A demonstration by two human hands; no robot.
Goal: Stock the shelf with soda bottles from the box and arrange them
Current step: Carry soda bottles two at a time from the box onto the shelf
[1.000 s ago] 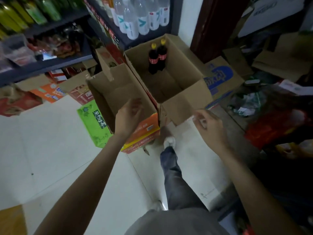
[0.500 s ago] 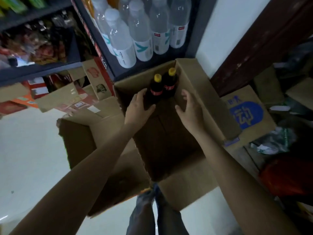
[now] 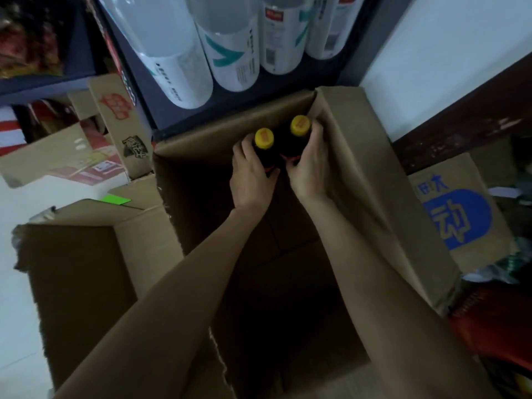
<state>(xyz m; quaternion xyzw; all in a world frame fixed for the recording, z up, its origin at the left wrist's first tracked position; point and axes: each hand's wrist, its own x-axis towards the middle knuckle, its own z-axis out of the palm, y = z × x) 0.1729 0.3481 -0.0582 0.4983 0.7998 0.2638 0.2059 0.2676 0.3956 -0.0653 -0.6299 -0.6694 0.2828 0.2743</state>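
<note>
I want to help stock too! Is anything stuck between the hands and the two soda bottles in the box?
No. The left hand is wrapped on the left bottle, the right hand on the right bottle. The box is open on top.

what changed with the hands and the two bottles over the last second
Both hands went from the box's near rim down into the box. The left hand closed on the left soda bottle, the right hand on the right soda bottle. The bottles stay upright in the far corner.
</note>
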